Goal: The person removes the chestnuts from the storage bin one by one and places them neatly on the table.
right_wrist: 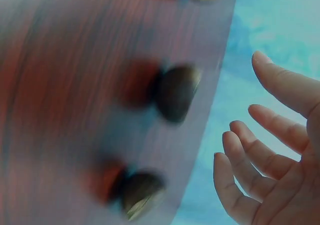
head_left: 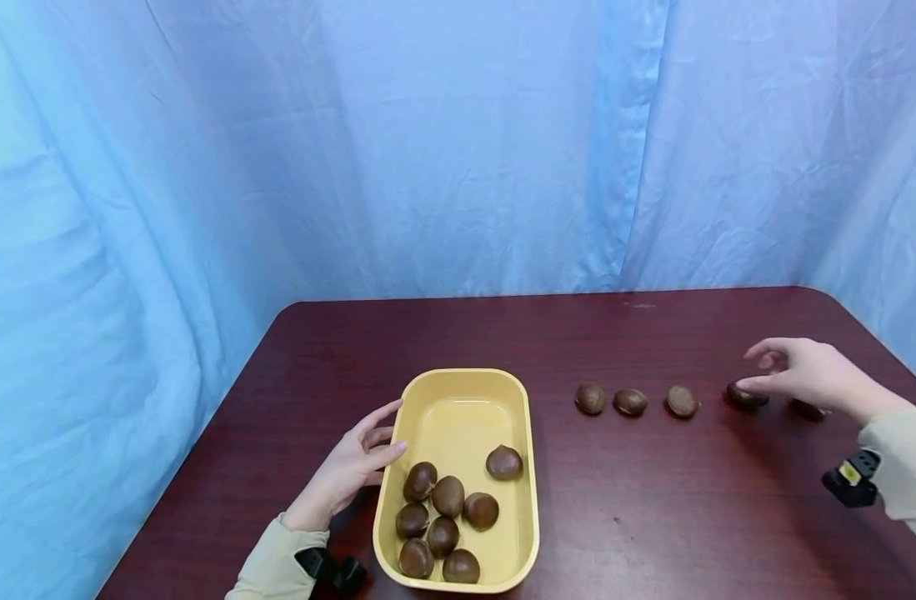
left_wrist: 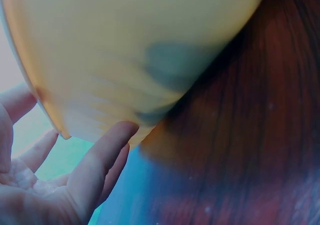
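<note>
A yellow tray (head_left: 458,392) stands on the table with several chestnuts (head_left: 447,497) inside, most of them in its near left part. My left hand (head_left: 347,467) is at the tray's left side, its spread fingertips at the rim and wall; the left wrist view shows the fingers (left_wrist: 100,157) against the outer wall. To the right, my right hand (head_left: 813,375) hovers over a row of chestnuts, overlapping the fourth chestnut (head_left: 747,397) in the head view. Its fingers are loosely bent, and nothing lies between them in the right wrist view.
Left of the right hand, the row includes three chestnuts (head_left: 630,402) spaced apart. Another chestnut (head_left: 807,410) lies partly hidden beneath the right hand. The dark red table (head_left: 653,517) is bordered by blue cloth (head_left: 458,167) at the back and sides.
</note>
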`<state>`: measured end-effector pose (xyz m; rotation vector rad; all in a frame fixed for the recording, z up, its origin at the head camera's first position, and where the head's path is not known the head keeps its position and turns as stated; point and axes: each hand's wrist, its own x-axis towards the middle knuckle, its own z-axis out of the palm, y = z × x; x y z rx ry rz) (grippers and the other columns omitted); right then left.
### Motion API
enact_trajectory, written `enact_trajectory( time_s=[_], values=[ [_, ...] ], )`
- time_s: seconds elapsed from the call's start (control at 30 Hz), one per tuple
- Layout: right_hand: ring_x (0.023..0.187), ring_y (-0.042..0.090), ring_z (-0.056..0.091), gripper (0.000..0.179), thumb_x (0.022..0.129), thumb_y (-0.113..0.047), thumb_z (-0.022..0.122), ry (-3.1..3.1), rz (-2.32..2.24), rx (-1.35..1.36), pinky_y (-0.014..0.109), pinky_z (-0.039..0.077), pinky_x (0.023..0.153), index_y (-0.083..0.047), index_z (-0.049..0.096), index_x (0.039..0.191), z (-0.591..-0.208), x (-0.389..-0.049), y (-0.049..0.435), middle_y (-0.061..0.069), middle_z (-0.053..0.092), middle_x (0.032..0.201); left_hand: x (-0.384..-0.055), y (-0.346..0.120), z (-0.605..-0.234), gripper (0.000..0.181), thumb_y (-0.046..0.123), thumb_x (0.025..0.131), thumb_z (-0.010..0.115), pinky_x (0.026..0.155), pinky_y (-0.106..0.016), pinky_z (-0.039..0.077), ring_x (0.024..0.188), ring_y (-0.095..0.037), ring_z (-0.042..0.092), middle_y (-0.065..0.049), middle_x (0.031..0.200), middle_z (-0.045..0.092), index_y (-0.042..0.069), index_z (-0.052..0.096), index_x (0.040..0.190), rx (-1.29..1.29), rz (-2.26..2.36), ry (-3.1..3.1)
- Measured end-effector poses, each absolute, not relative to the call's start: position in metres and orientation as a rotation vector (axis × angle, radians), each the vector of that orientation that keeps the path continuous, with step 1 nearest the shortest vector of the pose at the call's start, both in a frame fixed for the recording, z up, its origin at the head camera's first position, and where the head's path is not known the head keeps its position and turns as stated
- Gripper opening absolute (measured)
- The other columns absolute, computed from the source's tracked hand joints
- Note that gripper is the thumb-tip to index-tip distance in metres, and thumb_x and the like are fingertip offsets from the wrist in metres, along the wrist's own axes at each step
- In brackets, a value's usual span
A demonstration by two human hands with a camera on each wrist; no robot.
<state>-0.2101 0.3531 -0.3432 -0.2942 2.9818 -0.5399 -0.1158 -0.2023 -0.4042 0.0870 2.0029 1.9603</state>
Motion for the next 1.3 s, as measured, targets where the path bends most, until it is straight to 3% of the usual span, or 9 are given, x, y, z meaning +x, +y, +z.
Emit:
enact_trajectory(
  time_s=[0.17, 0.5, 0.73, 1.1, 1.3],
  values=[
    [0.074, 0.016, 0.054, 0.056, 0.079, -0.039, 0.076, 2.969, -0.548, -0.432, 0.033, 0.044, 0.062, 0.003, 0.060, 0.113, -0.337, -0.212, 0.316, 0.012, 0.062, 0.093, -0.116, -0.203, -0.405, 0.070, 0.016, 0.093, 0.061, 0.077, -0.039, 0.056, 0.101, -0.021, 0.064, -0.031, 0.136, 0.041, 0.011, 0.022, 0.150, 0.093, 1.969, 1.997],
    [0.068, 0.013, 0.049, 0.041, 0.079, -0.028, 0.076, 2.870, -0.602, -0.681, 0.030, 0.041, 0.061, -0.005, 0.064, 0.110, -0.324, -0.204, 0.236, 0.005, 0.061, 0.093, -0.115, -0.203, -0.407, 0.071, 0.018, 0.093, 0.062, 0.078, -0.041, 0.056, 0.102, -0.023, 0.064, -0.031, 0.136, 0.040, 0.012, 0.022, 0.151, 0.089, 1.968, 1.996],
    [0.088, 0.020, 0.059, 0.035, 0.079, -0.025, 0.077, 2.836, -0.562, -0.919, 0.039, 0.050, 0.075, -0.008, 0.066, 0.107, -0.319, -0.201, 0.183, 0.004, 0.064, 0.097, -0.115, -0.202, -0.406, 0.070, 0.019, 0.093, 0.062, 0.078, -0.039, 0.056, 0.102, -0.022, 0.064, -0.030, 0.136, 0.041, 0.012, 0.022, 0.151, 0.103, 1.959, 2.006],
    [0.084, 0.018, 0.061, 0.032, 0.080, -0.022, 0.076, 2.587, -0.523, -1.378, 0.029, 0.050, 0.076, -0.007, 0.066, 0.106, -0.322, -0.189, 0.111, 0.004, 0.062, 0.098, -0.116, -0.203, -0.407, 0.070, 0.019, 0.093, 0.062, 0.078, -0.040, 0.056, 0.102, -0.023, 0.064, -0.030, 0.136, 0.041, 0.013, 0.022, 0.151, 0.099, 1.954, 2.004],
    [0.091, 0.021, 0.060, 0.040, 0.081, -0.034, 0.074, 2.423, -0.407, -1.460, 0.029, 0.049, 0.082, -0.008, 0.066, 0.111, -0.322, -0.182, 0.087, 0.006, 0.061, 0.107, -0.115, -0.203, -0.407, 0.070, 0.019, 0.093, 0.061, 0.078, -0.040, 0.056, 0.102, -0.022, 0.064, -0.030, 0.137, 0.041, 0.013, 0.022, 0.151, 0.083, 1.957, 1.993]
  ],
)
